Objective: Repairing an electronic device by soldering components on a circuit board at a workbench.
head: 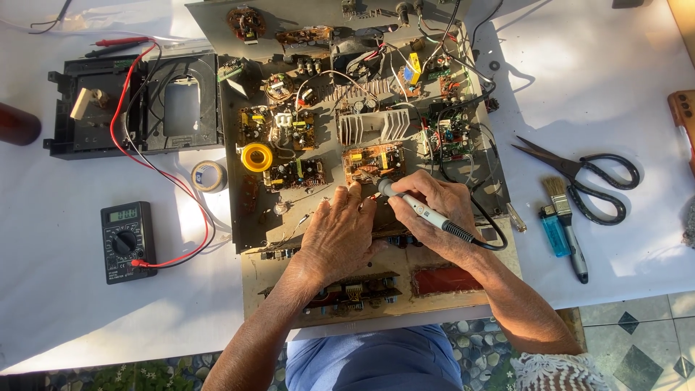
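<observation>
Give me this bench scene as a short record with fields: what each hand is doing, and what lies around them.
Left hand: flat on the open metal chassis, fingertips by the circuit board
Right hand: holding a soldering iron, tip at that board
Left of chassis: multimeter, tape roll, black tray unit
Right of chassis: scissors, brush, blue lighter
Surface: white table
</observation>
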